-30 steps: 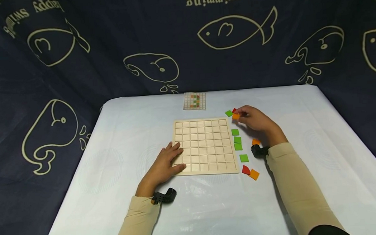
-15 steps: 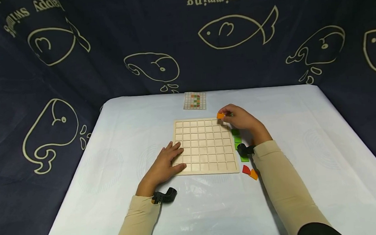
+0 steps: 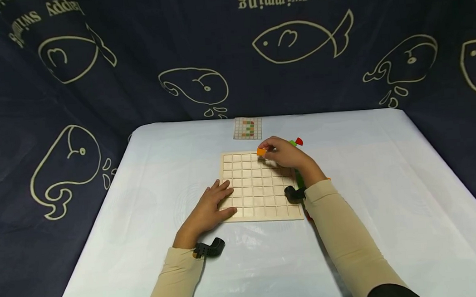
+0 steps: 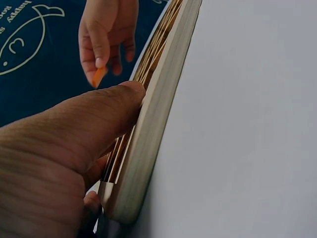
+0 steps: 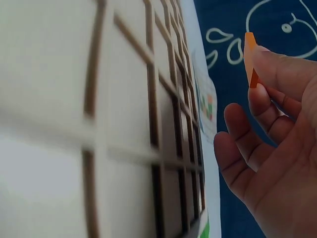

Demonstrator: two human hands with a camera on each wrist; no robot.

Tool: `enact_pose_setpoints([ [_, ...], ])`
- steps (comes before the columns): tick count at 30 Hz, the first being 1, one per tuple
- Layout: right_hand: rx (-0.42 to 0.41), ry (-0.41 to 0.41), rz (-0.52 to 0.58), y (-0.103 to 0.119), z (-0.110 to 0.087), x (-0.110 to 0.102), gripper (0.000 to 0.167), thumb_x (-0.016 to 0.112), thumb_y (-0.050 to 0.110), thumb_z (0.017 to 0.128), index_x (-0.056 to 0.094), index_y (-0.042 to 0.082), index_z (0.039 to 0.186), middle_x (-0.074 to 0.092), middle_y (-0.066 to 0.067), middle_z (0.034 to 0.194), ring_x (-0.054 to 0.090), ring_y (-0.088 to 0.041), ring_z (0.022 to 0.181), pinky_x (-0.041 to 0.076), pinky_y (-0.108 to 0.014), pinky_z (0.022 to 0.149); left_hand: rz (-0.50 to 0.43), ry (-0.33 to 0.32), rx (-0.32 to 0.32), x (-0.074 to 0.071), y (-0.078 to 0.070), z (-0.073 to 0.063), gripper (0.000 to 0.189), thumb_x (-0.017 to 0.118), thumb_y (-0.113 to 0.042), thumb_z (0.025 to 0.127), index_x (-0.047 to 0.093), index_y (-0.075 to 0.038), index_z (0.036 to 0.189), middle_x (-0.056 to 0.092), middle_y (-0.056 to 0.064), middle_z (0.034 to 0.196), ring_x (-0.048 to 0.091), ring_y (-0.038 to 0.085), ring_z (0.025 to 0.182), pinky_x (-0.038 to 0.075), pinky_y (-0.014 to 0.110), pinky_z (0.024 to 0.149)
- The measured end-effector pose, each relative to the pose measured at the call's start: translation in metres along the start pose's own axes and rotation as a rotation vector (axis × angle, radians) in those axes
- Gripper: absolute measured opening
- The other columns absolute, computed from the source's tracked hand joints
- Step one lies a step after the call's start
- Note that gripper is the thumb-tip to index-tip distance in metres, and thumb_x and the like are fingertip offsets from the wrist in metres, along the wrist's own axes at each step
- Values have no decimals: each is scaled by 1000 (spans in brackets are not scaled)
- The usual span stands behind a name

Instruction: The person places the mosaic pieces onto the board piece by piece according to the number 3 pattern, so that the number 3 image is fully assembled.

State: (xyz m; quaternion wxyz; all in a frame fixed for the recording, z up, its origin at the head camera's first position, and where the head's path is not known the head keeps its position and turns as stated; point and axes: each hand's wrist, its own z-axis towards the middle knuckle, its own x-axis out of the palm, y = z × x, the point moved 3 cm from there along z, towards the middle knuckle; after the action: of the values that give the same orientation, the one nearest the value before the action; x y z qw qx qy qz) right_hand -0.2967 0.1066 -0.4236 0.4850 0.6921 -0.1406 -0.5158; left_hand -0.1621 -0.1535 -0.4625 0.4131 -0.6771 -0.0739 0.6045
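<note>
An orange square tile [image 3: 261, 151] is pinched between thumb and fingers of my right hand [image 3: 285, 154], over the far edge of the wooden grid board [image 3: 252, 188]. The right wrist view shows that tile [image 5: 250, 60] edge-on, held up above the grid, the other fingers loosely bent. My left hand [image 3: 207, 208] rests on the board's left side with fingers spread. In the left wrist view its thumb [image 4: 106, 114] lies over the raised border of the board [image 4: 158, 106]. The grid squares in sight hold no tiles.
Beyond the board lies a small pattern card [image 3: 247, 128] with a coloured grid. A red quarter-round piece [image 3: 299, 141] and a green tile [image 3: 292, 143] sit at the far right. My right forearm covers most pieces along the board's right side. Dark printed cloth [image 3: 198, 33] hangs behind the table.
My right hand has carried the orange tile leftward from the loose pieces to above the board's far edge. The right forearm now hides several pieces. My left hand has stayed put.
</note>
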Motion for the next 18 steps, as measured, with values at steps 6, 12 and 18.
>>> enact_pose_setpoints([
  [6, -15, 38, -22, 7, 11, 16, 27, 56, 8, 100, 60, 2, 127, 53, -13, 123, 51, -27, 105, 45, -42, 92, 8, -9, -1, 0, 1, -3, 60, 73, -28, 91, 54, 1, 141, 37, 15, 155, 19, 37, 148, 13, 56, 118],
  [12, 6, 67, -15, 9, 18, 29, 30, 56, 8, 99, 60, 2, 128, 54, -13, 124, 51, -27, 105, 45, -42, 92, 0, -12, 0, 1, 0, -3, 60, 74, -28, 91, 54, 0, 141, 38, 14, 156, 19, 36, 148, 14, 56, 118],
  [18, 36, 101, -16, 6, 25, 37, 30, 60, 10, 98, 61, 4, 127, 54, -12, 122, 51, -26, 105, 45, -41, 93, 8, -13, -9, 1, -1, 0, 61, 73, -29, 91, 54, -1, 141, 37, 12, 156, 19, 34, 149, 13, 54, 119],
])
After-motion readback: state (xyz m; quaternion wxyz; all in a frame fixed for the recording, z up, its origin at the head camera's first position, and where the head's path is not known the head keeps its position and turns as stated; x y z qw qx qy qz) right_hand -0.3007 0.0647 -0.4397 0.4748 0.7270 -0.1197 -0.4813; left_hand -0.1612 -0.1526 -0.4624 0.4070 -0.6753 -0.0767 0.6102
